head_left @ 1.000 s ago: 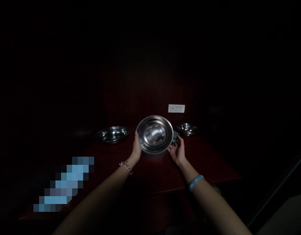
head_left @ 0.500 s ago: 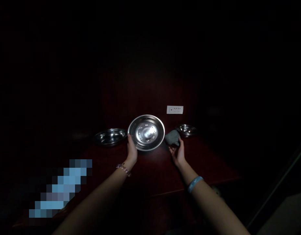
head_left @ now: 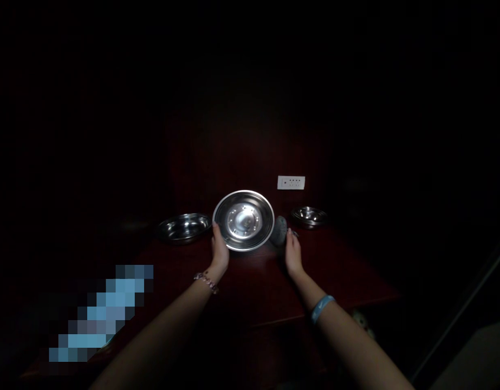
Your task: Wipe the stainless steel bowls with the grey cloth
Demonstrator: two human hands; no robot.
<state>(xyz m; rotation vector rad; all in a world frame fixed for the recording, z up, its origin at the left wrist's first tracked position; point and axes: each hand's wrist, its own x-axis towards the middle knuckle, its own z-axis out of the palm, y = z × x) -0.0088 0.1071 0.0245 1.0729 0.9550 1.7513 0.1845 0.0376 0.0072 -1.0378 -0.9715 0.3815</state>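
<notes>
From my remote feed, I had the left hand grasping a round steel basin by its lower left rim, thumb over the edge and the other fingers hidden behind. The basin stood over the middle of the counter, tipped so its inside faced me; I couldn't tell whether its lower rim touched the wood. The right hand had its fingers closed on a grey cloth just beside the basin's right rim, though contact there was unclear.

I judged the step in hand to be wiping the basin, with the cloth working around the rim or outer side. To my mind the next move called for a firm left grip and the cloth pressed flat along the metal, with the basin turned a little to bring up fresh surface.

Toward the counter's back left corner sat an oval-looking steel dish; near its back right corner was a smaller steel bowl.

I found no readable brand or label. The blue wristband bore a pale mark too small to make out, and the white socket panel beyond the back edge showed only dark holes.
</notes>
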